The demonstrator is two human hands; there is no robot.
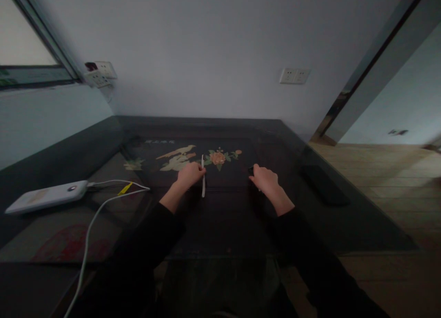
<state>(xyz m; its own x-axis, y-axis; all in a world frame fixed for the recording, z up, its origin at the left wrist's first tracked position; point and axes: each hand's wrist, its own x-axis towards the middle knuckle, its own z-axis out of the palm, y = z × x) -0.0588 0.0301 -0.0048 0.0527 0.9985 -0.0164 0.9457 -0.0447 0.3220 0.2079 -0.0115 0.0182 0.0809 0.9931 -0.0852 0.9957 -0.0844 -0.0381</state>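
White strip [203,182] pinched in the left hand [189,175] over the dark bench [344,217].
The right hand [266,181] closed on something small and dark, unidentifiable; nothing looked finished.

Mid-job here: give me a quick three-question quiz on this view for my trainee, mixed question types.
1. True or false: the left hand is at a thin white stick lying on the dark table.
2. Multiple choice: What lies at the table's left edge with a white cable plugged in? A) a white power bank B) a red mug C) a laptop
3. Fill in: the right hand rests on a small ____-coloured object, too dim to identify.

Key: 1 true; 2 A; 3 dark.
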